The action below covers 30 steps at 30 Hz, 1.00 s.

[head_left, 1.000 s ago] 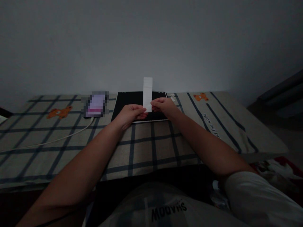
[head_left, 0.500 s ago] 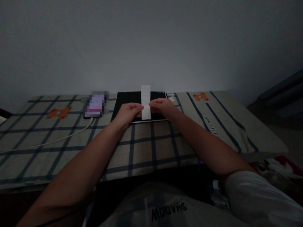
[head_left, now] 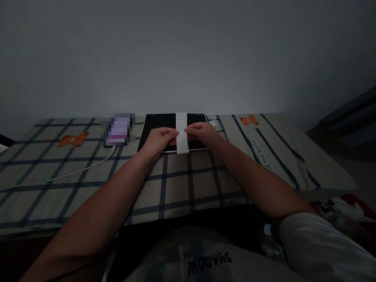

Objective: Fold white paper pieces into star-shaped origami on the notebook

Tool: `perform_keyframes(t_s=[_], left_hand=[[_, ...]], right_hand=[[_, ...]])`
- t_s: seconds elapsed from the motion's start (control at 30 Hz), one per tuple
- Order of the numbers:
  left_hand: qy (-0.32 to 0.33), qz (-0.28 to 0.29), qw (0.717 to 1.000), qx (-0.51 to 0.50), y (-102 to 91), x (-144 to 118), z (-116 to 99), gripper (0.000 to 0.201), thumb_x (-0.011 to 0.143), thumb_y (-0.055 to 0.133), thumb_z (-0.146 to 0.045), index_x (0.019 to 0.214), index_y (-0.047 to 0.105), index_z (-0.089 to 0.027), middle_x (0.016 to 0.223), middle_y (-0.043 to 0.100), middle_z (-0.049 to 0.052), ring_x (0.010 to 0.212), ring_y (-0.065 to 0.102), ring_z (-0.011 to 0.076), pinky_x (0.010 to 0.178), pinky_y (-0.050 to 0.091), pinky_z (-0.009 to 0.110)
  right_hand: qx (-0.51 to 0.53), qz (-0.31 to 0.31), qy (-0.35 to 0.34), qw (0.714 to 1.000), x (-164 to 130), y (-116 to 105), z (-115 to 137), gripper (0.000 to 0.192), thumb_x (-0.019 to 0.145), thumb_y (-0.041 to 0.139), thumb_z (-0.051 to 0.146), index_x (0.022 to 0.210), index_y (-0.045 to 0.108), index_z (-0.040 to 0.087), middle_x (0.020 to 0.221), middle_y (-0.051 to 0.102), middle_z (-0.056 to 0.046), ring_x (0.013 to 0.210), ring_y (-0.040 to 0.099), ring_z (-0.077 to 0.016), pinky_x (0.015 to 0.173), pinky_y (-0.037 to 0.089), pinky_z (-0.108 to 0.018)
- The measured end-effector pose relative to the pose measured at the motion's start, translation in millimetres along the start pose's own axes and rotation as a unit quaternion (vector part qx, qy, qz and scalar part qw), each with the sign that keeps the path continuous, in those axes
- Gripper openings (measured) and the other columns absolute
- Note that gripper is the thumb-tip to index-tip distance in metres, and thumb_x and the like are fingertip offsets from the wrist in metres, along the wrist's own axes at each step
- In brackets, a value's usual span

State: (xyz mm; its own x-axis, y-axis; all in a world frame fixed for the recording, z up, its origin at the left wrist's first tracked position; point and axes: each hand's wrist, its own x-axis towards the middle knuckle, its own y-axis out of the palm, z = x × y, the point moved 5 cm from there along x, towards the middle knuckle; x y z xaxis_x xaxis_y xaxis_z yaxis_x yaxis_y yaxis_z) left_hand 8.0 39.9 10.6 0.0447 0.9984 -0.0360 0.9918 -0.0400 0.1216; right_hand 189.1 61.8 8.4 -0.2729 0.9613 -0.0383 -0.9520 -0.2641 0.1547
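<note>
A narrow white strip is pinched between both hands, its long side running away from me. My left hand grips its left edge and my right hand grips its right edge. Beneath the strip and both hands lies a flat black rectangular slab on the plaid cloth. The strip's near end reaches just past the slab's front edge.
A plaid cloth with orange bear prints covers the surface. A lit phone lies left of the slab, with a white cable running left. Small white scraps sit by the slab's far right corner. A plain wall stands behind.
The white strip has come down from upright, above the slab, to lying low over it. My hands stayed nearly in place, shifting slightly toward me.
</note>
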Motion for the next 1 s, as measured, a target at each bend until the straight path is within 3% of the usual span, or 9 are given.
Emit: perform_keyframes(t_s=[0.3,0.53,0.7,1.0], left_hand=[[0.026,-0.013,1.0,-0.006,-3.1,2.5,-2.4,0.026,0.062,0.097,-0.029,0.078,0.082,-0.016,0.079,0.082,0.005,0.072,0.073,0.0157,0.078,0.065,0.03],[-0.004,-0.014,1.0,0.003,-0.6,0.5,-0.7,0.025,0.065,0.097,-0.027,0.08,0.082,-0.015,0.082,0.082,0.007,0.075,0.076,0.0174,0.082,0.066,0.033],[0.029,-0.038,0.999,0.01,-2.5,1.0,-4.5,0.024,0.063,0.097,-0.029,0.075,0.08,-0.016,0.079,0.081,0.005,0.075,0.075,0.0179,0.082,0.067,0.034],[0.006,-0.015,1.0,-0.026,0.0,0.0,-3.0,0.027,0.062,0.097,-0.028,0.078,0.081,-0.014,0.082,0.08,0.005,0.076,0.074,0.0156,0.082,0.064,0.03]], right_hand=[[-0.02,0.012,0.014,1.0,-3.3,3.6,0.4,0.009,0.084,0.085,0.013,0.078,0.08,0.017,0.073,0.078,-0.002,0.068,0.071,-0.0124,0.071,0.06,-0.026],[-0.024,-0.001,-0.014,1.0,-0.6,0.0,1.0,0.009,0.08,0.089,0.02,0.08,0.081,0.018,0.075,0.079,-0.001,0.071,0.071,-0.013,0.074,0.061,-0.027],[-0.021,0.005,0.001,1.0,-0.6,2.9,-2.6,0.007,0.08,0.088,0.017,0.079,0.081,0.019,0.075,0.079,-0.001,0.069,0.071,-0.0131,0.073,0.061,-0.028],[-0.032,0.008,-0.007,0.999,-2.2,5.4,0.3,0.011,0.081,0.087,0.013,0.075,0.079,0.018,0.073,0.078,0.0,0.07,0.071,-0.0125,0.072,0.061,-0.026]])
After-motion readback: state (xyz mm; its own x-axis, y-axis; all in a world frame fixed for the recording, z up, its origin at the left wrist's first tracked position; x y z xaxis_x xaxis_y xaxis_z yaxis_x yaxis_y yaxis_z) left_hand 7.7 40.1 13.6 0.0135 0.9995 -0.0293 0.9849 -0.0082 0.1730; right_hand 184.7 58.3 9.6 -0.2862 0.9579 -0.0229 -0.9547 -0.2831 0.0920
